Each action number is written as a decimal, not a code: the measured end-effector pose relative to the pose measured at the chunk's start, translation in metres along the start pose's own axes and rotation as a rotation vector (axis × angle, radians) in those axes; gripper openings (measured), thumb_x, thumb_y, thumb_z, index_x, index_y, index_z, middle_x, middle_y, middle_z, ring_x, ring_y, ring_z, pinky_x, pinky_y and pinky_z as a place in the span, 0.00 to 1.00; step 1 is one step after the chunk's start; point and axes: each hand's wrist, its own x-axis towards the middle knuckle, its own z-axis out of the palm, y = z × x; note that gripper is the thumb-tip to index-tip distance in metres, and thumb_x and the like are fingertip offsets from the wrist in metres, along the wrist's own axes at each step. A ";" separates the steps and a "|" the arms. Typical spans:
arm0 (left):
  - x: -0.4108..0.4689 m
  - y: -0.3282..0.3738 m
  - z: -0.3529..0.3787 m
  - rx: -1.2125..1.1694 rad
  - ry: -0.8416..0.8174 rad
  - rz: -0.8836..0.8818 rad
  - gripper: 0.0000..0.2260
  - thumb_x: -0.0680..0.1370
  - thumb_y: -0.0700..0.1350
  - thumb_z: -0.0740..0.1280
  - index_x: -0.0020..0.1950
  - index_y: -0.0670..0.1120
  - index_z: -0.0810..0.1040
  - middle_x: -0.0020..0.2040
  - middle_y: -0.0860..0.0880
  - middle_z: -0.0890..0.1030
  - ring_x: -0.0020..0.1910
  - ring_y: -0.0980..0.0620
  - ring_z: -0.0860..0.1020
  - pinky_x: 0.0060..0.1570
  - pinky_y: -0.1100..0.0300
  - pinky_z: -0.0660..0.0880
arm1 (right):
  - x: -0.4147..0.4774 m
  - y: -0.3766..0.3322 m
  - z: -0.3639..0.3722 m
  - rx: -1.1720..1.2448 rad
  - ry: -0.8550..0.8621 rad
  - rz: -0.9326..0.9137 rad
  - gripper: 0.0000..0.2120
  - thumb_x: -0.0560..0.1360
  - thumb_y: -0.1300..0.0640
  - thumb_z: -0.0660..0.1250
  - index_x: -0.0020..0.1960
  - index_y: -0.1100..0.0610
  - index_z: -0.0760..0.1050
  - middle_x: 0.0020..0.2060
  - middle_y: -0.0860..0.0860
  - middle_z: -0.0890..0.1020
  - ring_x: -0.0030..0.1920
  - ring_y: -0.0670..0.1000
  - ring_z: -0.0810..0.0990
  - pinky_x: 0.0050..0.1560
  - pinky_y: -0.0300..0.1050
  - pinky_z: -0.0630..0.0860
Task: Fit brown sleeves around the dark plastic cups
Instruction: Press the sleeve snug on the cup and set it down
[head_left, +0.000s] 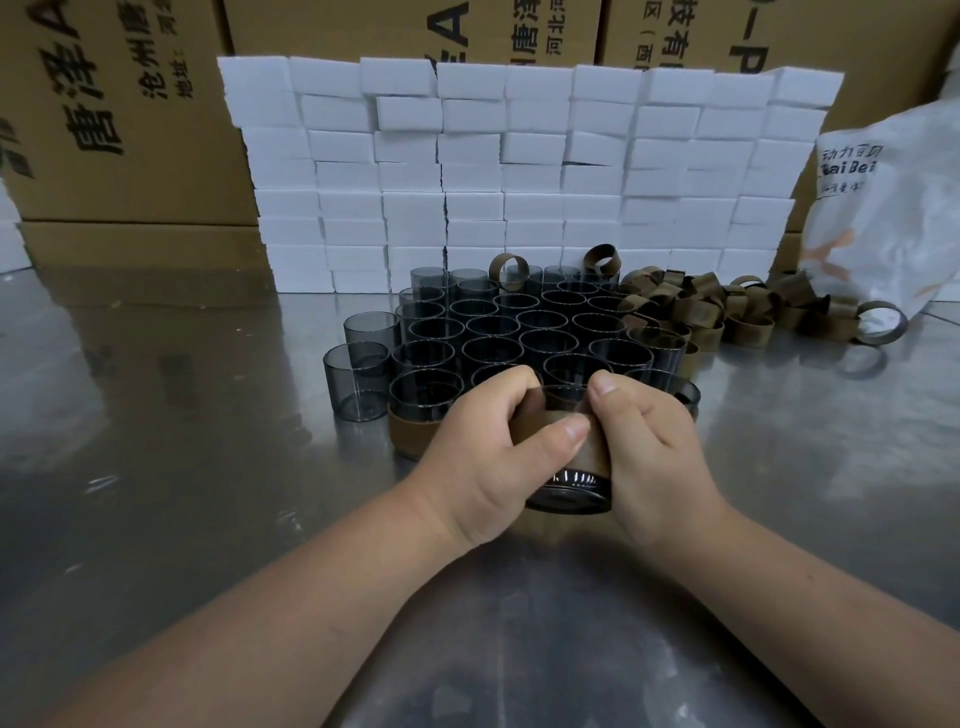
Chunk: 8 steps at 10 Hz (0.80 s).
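Left hand (483, 441): pinching brown sleeve (561, 431), bracing dark plastic cup (571, 491).
Right hand (649, 441): pinching opposite edge, likely to seat sleeve evenly.

The left forearm (270, 618) and right forearm (810, 592) are stretched forward and angled inward, so the wrists are brought close together. The left hand (483, 452) is curled round a cup (571, 491), thumb laid across its brown sleeve (545, 423). The right hand (654, 447) is closed on the opposite side, thumb set at the rim.
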 end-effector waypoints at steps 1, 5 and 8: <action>0.000 0.000 0.000 -0.010 -0.003 0.000 0.15 0.65 0.59 0.62 0.32 0.50 0.62 0.25 0.59 0.66 0.27 0.61 0.63 0.29 0.70 0.60 | 0.000 0.000 0.000 -0.007 0.009 -0.020 0.27 0.70 0.43 0.53 0.31 0.69 0.64 0.27 0.54 0.68 0.30 0.49 0.66 0.32 0.50 0.64; 0.000 0.001 0.000 -0.004 0.008 -0.009 0.16 0.64 0.59 0.62 0.32 0.48 0.62 0.26 0.58 0.64 0.28 0.60 0.61 0.30 0.67 0.60 | 0.001 0.000 0.000 -0.003 0.001 -0.013 0.25 0.70 0.43 0.53 0.30 0.65 0.67 0.26 0.57 0.68 0.29 0.56 0.67 0.33 0.50 0.68; -0.001 0.001 0.001 -0.019 0.027 -0.024 0.17 0.64 0.59 0.62 0.32 0.47 0.62 0.27 0.57 0.63 0.29 0.58 0.61 0.30 0.63 0.61 | 0.002 0.006 0.000 0.005 -0.013 -0.029 0.19 0.71 0.43 0.53 0.30 0.57 0.65 0.25 0.46 0.67 0.28 0.43 0.65 0.31 0.43 0.63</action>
